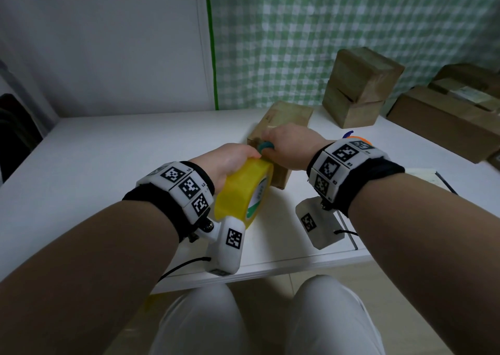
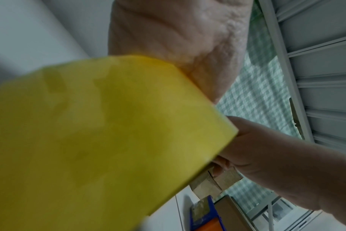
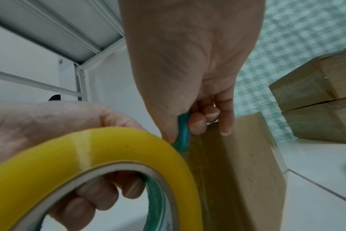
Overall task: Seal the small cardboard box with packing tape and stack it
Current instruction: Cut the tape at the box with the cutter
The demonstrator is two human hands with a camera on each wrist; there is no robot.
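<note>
The small cardboard box (image 1: 286, 116) lies on the white table (image 1: 135, 152), partly under my hands. My left hand (image 1: 230, 160) grips the yellow packing tape roll (image 1: 243, 189) at the box's near end, with its fingers curled through the core (image 3: 101, 195). A translucent strip of tape (image 3: 196, 156) runs from the roll onto the box (image 3: 243, 164). My right hand (image 1: 289, 146) rests over the box top and pinches a teal-handled tool (image 3: 183, 129) right beside the roll. I cannot tell what kind of tool it is. The roll (image 2: 99, 132) fills the left wrist view.
Two taped cardboard boxes (image 1: 359, 87) stand stacked at the back right of the table. Larger brown boxes (image 1: 446, 122) lie further right. An orange and blue object (image 1: 357, 138) sits behind my right wrist. The table's front edge (image 1: 270, 271) is just above my knees.
</note>
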